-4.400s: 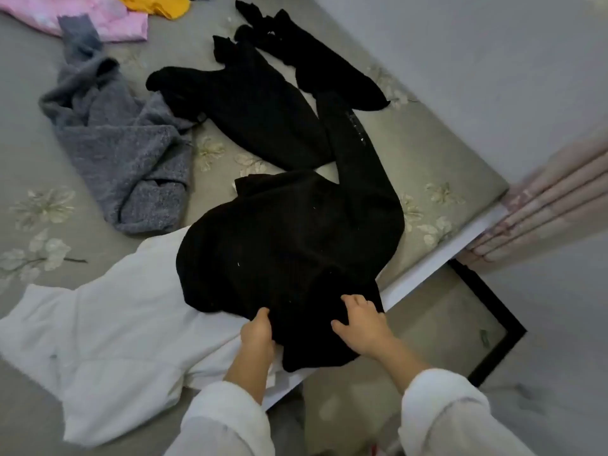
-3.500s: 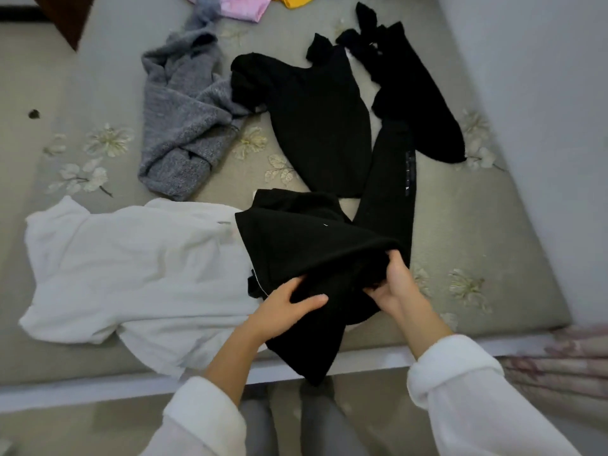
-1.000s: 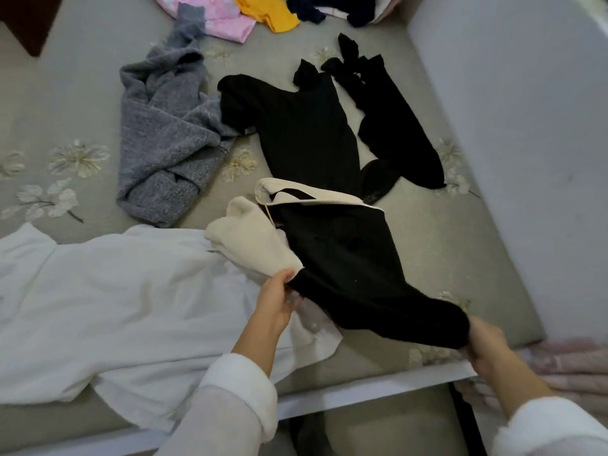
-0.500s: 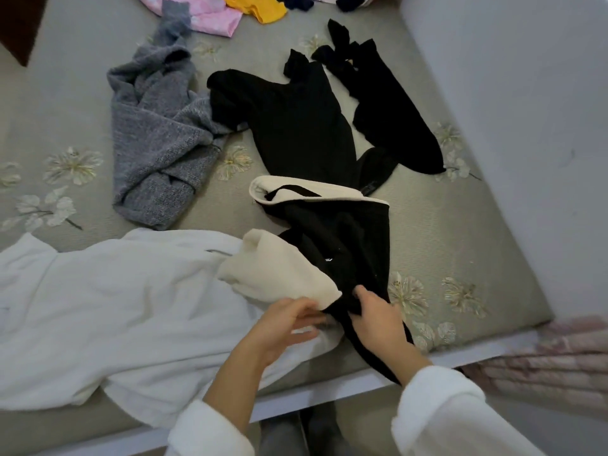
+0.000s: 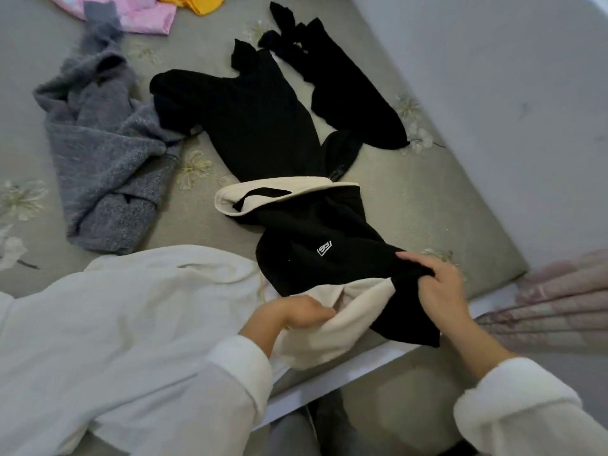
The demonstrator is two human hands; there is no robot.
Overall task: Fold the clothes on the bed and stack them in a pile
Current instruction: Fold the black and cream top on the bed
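Status: early stage. No folded item and no pile shows anywhere on the bed (image 5: 427, 199).

Item in hand: 1 black garment with a cream lining (image 5: 316, 245), lying at the near edge of the bed, twisted, with lining turned out at both its far end and its near end. The left hand (image 5: 292, 315) has its fingers curled into the cream lining at the near end. The right hand (image 5: 441, 287) grips a bunch of the black cloth just to the right of it. Both hands are closed on this same garment. In my judgement it is being straightened or turned right side out, and its first fold is not yet made.

Outstanding, all unfolded:
- 1 white garment (image 5: 131, 307), spread loose at the near left, touching the item in hand.
- 1 grey sweater (image 5: 105, 159), crumpled, at the far left.
- 1 black top (image 5: 250, 120), flat, mid-bed, its near end under the lined garment.
- 1 pair of black tights (image 5: 348, 93), beside the wall.
- 1 pink garment (image 5: 138, 14) and 1 yellow garment (image 5: 194, 1), at the far edge, partly out of view.

Count: 7 items seen, 0 folded. Whether more lie beyond the view cannot be told.
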